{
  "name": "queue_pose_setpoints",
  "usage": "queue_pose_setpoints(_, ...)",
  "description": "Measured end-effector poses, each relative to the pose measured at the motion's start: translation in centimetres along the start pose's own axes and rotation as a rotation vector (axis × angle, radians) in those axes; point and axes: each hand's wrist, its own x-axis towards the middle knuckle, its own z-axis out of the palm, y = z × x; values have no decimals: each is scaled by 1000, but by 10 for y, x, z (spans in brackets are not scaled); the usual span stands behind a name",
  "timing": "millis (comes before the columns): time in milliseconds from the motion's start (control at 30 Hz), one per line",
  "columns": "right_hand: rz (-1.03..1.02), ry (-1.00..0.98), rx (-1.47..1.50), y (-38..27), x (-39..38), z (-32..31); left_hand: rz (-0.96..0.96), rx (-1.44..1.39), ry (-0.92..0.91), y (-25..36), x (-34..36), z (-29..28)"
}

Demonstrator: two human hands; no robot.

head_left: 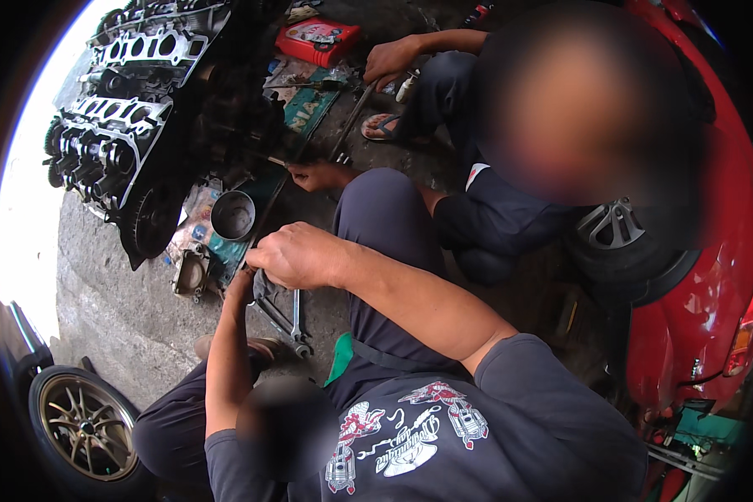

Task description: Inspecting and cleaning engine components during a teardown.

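My right hand (284,255) is closed, knuckles up, just above my left hand (238,289), whose curled fingers are partly hidden under it. What they hold is too hidden to name; a long thin metal bar (345,134) lines up with them from the co-worker's side. The co-worker's upper hand (389,60) grips near its far end, and the other hand (309,176) is lower, by a short rod. Beside my hands lie a metal bowl (233,216), a cast metal part (191,272) and large wrenches (297,322) on the floor.
Engine blocks with gaskets (113,155) stand at upper left, a red jug (316,42) behind. A crouching co-worker (510,226) is at right beside a red car (686,351). A loose wheel (84,427) lies at lower left. My bent knee (381,201) rises in the middle.
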Motion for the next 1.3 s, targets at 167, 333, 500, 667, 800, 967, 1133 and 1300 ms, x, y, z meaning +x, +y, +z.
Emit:
queue_pose_setpoints(167,-31,50,30,2,0,-1,57,-71,108,-1,-17,-1)
queue_pose_setpoints(333,-5,39,12,4,0,-1,-148,-192,-80,-6,-12,1)
queue_pose_setpoints(500,4,30,51,3,2,-3,-70,100,-62,2,-17,-1)
queue_pose_setpoints(667,9,9,64,1,2,-5,-112,112,-63,25,-21,-15)
queue_pose_setpoints(800,12,7,76,1,2,-7,-116,150,-55,31,-22,-19)
queue_pose_setpoints(967,8,19,90,4,1,-6,-77,173,-52,28,-19,-19)
queue_pose_setpoints(1133,91,-119,100,12,-1,-5,-241,9,293,37,-12,-36)
queue_pose_setpoints(1300,148,-284,80,20,-7,-13,-491,161,302,40,-24,-60)
